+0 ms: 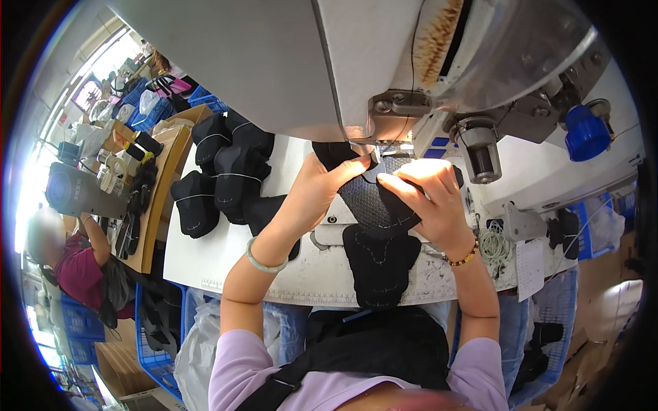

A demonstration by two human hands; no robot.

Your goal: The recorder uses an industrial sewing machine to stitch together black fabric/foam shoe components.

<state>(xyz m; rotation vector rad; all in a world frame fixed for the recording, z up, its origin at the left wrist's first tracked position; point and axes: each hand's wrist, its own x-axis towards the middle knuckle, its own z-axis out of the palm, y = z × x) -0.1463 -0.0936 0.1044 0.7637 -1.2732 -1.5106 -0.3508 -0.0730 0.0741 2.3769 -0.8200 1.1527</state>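
Under the lit needle area of a white sewing machine [370,127] lies a black fabric piece [367,205], shaped like a shoe upper with a textured mesh face. My left hand [321,183] pinches its left edge close to the presser foot, thumb on top. On the other side, my right hand [432,195] grips the right edge, its fingers bent over the cloth. Just below the hands, a second black piece [380,270] with light stitch marks hangs over the table's front edge. What lies beneath my fingers is hidden.
Several black shaped pieces with white lines [236,179] are piled left on the white table [308,284]. A coil of pale cord [495,243] sits at right. Blue baskets [154,342] flank my legs. A co-worker in a dark red shirt [79,267] sits far left.
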